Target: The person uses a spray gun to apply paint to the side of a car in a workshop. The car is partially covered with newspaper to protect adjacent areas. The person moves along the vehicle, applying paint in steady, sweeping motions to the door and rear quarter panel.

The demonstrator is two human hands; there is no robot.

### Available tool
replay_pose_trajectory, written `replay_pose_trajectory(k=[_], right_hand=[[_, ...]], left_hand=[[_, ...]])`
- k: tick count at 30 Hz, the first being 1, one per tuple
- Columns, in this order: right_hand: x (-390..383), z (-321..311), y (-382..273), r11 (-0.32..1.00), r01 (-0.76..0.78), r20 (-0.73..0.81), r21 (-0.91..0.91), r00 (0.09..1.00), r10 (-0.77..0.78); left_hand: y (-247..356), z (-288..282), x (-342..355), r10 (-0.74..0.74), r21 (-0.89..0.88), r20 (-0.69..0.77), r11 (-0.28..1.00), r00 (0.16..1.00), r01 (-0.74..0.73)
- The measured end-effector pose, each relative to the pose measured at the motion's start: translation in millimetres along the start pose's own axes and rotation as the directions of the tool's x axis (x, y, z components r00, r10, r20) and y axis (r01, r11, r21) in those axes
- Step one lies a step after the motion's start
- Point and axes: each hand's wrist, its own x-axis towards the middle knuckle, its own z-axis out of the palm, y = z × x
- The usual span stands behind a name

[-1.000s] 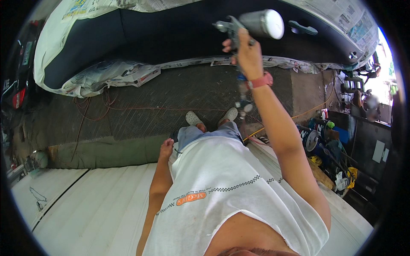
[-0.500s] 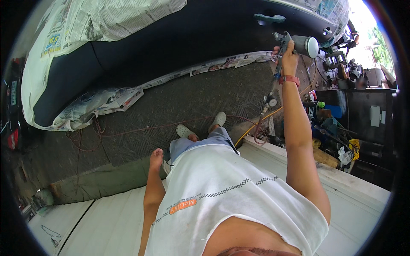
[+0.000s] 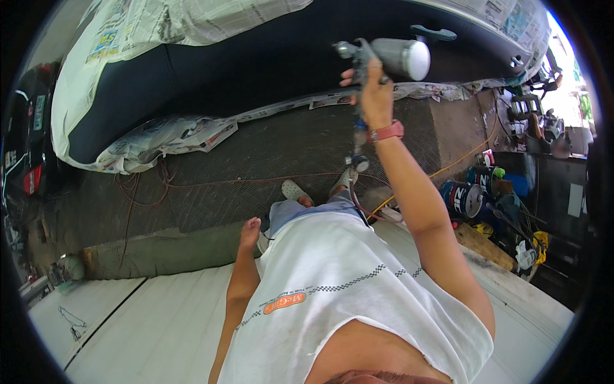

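- Head view: right hand (image 3: 376,93) grips a spray gun (image 3: 390,56) before the dark car side (image 3: 268,64);
- left hand (image 3: 250,234) hangs near the hip, seemingly empty – finger spread I cannot tell;
- spray gun best held square to the panel, evenly spaced – hose (image 3: 354,193) clear.

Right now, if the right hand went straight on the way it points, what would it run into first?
Most likely the dark car panel, with the spray gun in the right hand meeting it before the hand itself; the depth of the gap is unclear from this view.
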Motion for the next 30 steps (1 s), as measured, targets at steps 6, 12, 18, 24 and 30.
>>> replay_pose_trajectory(k=[6, 12, 18, 24, 30], right_hand=[[-35.5, 113.3, 27.4, 0.996, 0.034, 0.24, 0.088, 0.969, -0.054], [-54.5, 196.9, 23.6, 0.993, 0.062, 0.402, 0.105, 0.91, -0.099], [-36.9, 184.6, 19.5, 0.999, -0.033, 0.547, 0.038, 0.837, 0.007], [-9.5, 56.3, 42.6, 0.997, -0.062, 0.255, -0.039, 0.964, 0.07], [25.9, -118.7, 36.9, 0.991, -0.095, -0.15, -0.089, 0.985, 0.081]], left_hand=[[27.4, 1.3, -33.1, -0.058, -0.034, -0.063, 0.998, 0.996, 0.056], [6.6, -2.5, -48.1, -0.067, -0.025, -0.094, 0.998, 0.993, 0.065], [11.3, -1.4, -51.5, -0.073, 0.048, 0.015, 0.996, 0.997, 0.072], [7.9, 1.8, -29.6, -0.021, -0.017, 0.172, 1.0, 0.985, 0.024], [25.8, 4.1, 2.1, -0.097, 0.077, 0.1, 0.993, 0.99, 0.09]])
